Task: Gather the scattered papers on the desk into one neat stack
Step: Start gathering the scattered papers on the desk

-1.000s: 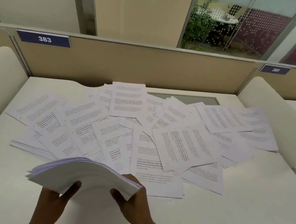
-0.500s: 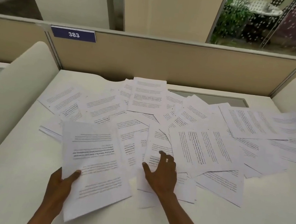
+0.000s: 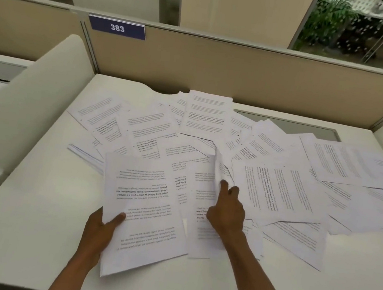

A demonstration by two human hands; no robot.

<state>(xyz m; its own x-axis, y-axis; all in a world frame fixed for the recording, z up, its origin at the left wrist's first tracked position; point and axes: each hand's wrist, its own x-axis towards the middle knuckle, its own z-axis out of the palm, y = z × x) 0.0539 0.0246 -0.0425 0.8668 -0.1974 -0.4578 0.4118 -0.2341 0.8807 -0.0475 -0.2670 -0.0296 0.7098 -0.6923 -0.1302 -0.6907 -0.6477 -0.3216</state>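
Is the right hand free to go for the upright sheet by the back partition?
Probably not yet: the right hand is pinching a lifted sheet; the far sheet lies uncovered on top.

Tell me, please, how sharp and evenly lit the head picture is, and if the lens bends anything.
Head view: soft, even light, no glare on the white desk; the wide lens makes the beige partition look slanted; white printed sheets at the right edge are blurred; text on the held paper stack is fairly sharp.
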